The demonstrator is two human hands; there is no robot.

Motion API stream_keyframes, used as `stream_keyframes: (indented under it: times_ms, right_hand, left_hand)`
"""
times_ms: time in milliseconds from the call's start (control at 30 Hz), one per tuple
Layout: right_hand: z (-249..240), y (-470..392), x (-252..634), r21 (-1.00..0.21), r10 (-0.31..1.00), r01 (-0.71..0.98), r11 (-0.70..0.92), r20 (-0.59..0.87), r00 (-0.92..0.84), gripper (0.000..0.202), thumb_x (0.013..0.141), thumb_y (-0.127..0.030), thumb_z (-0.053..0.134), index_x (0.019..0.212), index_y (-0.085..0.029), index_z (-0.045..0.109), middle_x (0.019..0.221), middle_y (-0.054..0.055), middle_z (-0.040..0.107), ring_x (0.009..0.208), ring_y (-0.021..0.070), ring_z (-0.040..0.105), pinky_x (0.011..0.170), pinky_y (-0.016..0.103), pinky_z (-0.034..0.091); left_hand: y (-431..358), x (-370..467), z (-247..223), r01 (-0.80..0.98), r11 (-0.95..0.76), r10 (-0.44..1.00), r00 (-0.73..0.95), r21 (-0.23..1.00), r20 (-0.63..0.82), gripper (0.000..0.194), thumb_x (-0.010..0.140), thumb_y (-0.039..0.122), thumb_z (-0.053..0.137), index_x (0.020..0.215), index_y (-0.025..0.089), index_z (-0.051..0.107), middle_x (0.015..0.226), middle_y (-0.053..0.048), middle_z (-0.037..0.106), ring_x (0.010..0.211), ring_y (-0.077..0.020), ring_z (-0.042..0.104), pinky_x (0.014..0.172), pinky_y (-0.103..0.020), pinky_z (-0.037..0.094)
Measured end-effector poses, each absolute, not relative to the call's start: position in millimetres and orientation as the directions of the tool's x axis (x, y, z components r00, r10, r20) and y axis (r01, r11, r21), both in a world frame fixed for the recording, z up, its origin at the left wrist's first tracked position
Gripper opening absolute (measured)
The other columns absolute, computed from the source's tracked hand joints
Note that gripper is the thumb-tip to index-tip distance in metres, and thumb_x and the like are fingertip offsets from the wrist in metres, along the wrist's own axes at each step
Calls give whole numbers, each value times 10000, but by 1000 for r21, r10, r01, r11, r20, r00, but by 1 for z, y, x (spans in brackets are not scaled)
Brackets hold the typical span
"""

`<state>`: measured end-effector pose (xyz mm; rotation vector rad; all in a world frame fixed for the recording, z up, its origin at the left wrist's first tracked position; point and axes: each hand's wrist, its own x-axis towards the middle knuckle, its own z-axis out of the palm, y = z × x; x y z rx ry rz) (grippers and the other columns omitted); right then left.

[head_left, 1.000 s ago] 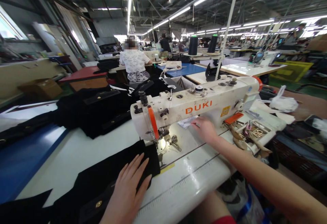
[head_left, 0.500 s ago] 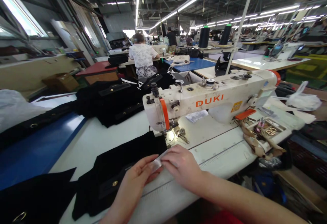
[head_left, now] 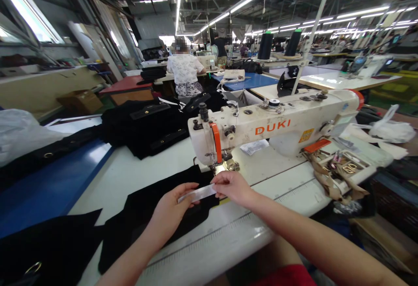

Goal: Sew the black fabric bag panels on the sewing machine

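Observation:
A short whitish strip (head_left: pixel 200 193), perhaps tape or ribbon, is stretched between my two hands. My left hand (head_left: pixel 173 205) pinches its left end between thumb and fingers. At the other end, the fingertips of my right hand (head_left: pixel 232 186) are closed on it. Beneath the strip lies a black fabric piece (head_left: pixel 153 199), flat on the white sewing table (head_left: pixel 225 242), its right edge close to the needle area. Just behind my right hand stands the white sewing machine (head_left: pixel 271 122), its needle partly hidden by my fingers.
More black fabric pieces (head_left: pixel 143 120) with gold eyelets are heaped behind and to the left. A parts tray (head_left: pixel 365 160) with gold buckles and tan straps sits at the right. Clear plastic (head_left: pixel 19 138) lies far left. Another person (head_left: pixel 186 72) works ahead, back turned.
Both hands have moved slightly up and apart, and the strip is now drawn out straight over the black fabric near the needle. The view has shifted a little.

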<state>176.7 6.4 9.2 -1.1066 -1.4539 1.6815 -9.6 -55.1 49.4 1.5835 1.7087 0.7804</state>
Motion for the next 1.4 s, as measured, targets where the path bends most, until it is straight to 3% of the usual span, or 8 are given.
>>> stream_keyframes:
  times_ms: [133,200,267,500,567,667,767,1400]
  right_hand:
    - [8,13,171,-985,883,82,-153,-173,-437,129,759,-242,704,831,-156,642,594,-35,624,526,90,624,546,194,523]
    - [9,14,170,-986,883,97,-135,-164,-439,119,775,-240,695,828,-150,639,584,-30,623,526,93,626,546,195,524]
    - [9,15,170,-986,887,123,-109,-152,-436,109,788,-235,688,826,-147,637,576,-27,621,524,99,625,549,206,527]
    - [15,15,180,-964,941,261,55,-38,-337,105,814,-87,588,845,-169,646,681,-5,648,639,133,628,671,272,521]
    - [16,6,189,-908,934,354,226,99,-342,160,811,-47,565,853,-170,658,797,28,672,768,163,629,772,308,499]
    - [13,-11,204,-610,751,472,636,348,-561,171,865,-86,547,944,-160,679,921,75,674,893,195,589,841,328,469]
    - [9,-24,211,-335,568,463,821,388,-726,187,922,-163,517,1020,-140,674,933,94,653,905,211,547,831,331,464]
    - [4,-25,211,-254,541,478,841,395,-742,197,934,-143,492,1028,-143,666,916,78,613,886,206,503,804,320,442]
  left_hand:
    - [-54,-5,39,829,-504,810,356,243,466,274,884,259,512,1094,177,668,1114,-99,700,1075,-259,629,955,-452,494]
    - [-53,1,36,774,-633,666,541,6,514,263,912,173,462,1068,160,673,1069,-103,708,1045,-243,634,951,-446,498]
    - [-50,6,35,747,-657,606,599,-95,524,269,924,120,425,1009,130,681,993,-105,714,972,-223,650,911,-411,527]
    - [-32,5,25,735,-665,588,626,-135,512,303,941,101,378,923,119,680,910,-93,699,887,-204,651,850,-376,565]
    - [-28,3,21,750,-649,608,610,-124,508,302,934,86,376,900,126,674,891,-83,697,872,-204,652,819,-361,573]
    - [-25,4,15,770,-635,646,575,-64,502,269,929,86,400,892,142,660,883,-67,689,874,-196,643,806,-337,571]
    - [-24,6,12,771,-636,651,562,-39,510,231,925,90,423,898,132,649,882,-70,682,895,-201,629,820,-335,562]
    - [-25,10,7,731,-681,614,601,-42,512,247,936,104,387,956,125,633,906,-82,673,873,-197,627,808,-330,561]
